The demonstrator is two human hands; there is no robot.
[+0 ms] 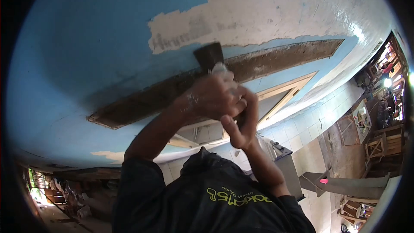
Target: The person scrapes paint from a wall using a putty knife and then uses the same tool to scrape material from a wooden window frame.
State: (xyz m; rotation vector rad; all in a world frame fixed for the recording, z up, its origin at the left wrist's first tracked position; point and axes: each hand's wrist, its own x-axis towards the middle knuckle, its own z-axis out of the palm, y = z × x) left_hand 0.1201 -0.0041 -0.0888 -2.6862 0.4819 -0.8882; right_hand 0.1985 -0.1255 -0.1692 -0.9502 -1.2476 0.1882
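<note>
A scraper (210,56) with a wide dark blade lies against the blue-painted wall, just below the edge of a bare whitish patch (258,17). My left hand (215,95) is closed around it close to the blade; whitish smears mark the hand and wrist. My right hand (246,123) is closed just behind, against the left, with its fingers bent around the handle end and the thumb sticking out. Most of the handle is hidden by my hands. Both arms reach up from a dark shirt (215,194) with yellow-green lettering.
A long brown recessed strip (276,60) crosses the wall behind my hands. Beyond it is a wooden window or door frame (286,97). Pale tiles (310,131), a grey piece of furniture (286,174) and wooden structures (384,142) stand to the right. Clutter (64,185) fills the lower left.
</note>
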